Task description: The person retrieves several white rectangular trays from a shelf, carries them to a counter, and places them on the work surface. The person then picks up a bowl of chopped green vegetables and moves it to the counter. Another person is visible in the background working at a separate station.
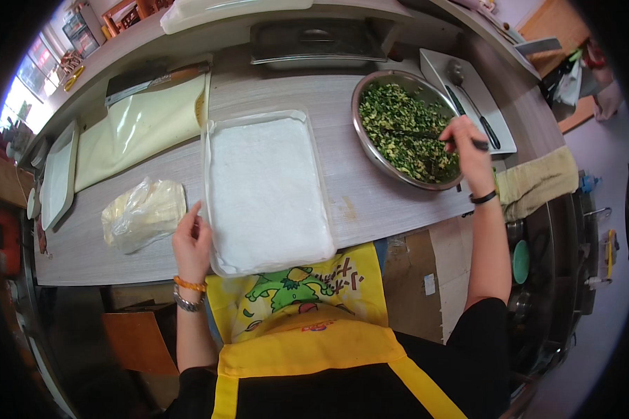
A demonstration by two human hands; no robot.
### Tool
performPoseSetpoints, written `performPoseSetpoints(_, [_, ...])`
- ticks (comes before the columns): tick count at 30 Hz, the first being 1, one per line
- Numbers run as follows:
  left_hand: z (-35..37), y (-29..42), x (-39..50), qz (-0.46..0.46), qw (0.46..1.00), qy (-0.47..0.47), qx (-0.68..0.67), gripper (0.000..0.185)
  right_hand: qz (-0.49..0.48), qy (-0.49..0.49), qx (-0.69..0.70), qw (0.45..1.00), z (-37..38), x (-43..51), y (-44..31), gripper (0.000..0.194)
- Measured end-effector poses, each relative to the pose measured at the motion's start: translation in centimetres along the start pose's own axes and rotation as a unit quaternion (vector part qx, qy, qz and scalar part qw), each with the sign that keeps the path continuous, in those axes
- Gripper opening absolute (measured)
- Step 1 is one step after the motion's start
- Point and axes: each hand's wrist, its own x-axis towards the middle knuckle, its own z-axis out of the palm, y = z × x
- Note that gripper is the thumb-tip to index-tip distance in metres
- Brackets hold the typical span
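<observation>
My right hand grips a dark-handled utensil, its far part in a chopped green and pale yellow filling. The utensil's tip is hard to make out. A stainless steel mixing bowl holds the filling at the counter's right. My left hand is beside the left rim of a shallow rectangular tray, fingers partly curled; whether it touches the rim is unclear. White lining, cloth or paper, covers the tray's inside. Left of that hand lies pale dough-like food in a clear plastic bag.
A large knife lies on a cream-coloured sheet at the back left. Beyond the bowl, a white rectangular plate holds a spoon. A lidded metal pan stands behind. A folded towel lies right; a white tray leans left.
</observation>
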Motion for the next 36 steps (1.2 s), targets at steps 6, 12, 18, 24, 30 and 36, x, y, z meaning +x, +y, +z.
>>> performPoseSetpoints(6, [-0.5,-0.5,2.3,0.022,0.999,-0.031,0.021,0.034,0.118,0.053,0.205,0.97,-8.4,-1.1,1.6,0.019])
performPoseSetpoints(12, [-0.4,-1.9,-1.1,-0.008,0.989,0.138,-0.057,0.029,0.188,-0.009,0.222,0.957,-9.1,-0.4,5.1,0.02])
performPoseSetpoints(18, [0.7,-3.6,-3.0,0.042,0.969,0.237,-0.056,0.03,0.18,-0.011,0.306,0.935,-4.9,2.7,7.1,0.023])
performPoseSetpoints(24, [1.2,-3.4,-3.1,0.03,0.966,0.25,-0.067,0.034,0.219,-0.005,0.366,0.904,-4.9,4.0,7.2,0.021])
performPoseSetpoints(30, [1.4,-3.5,-3.1,-0.017,0.969,0.242,-0.041,0.035,0.244,0.0,0.43,0.869,-6.2,4.7,7.5,0.022])
performPoseSetpoints(36, [1.0,-3.7,-3.3,-0.026,0.973,0.231,-0.008,0.04,0.14,0.06,0.166,0.974,-7.7,5.4,6.3,0.02])
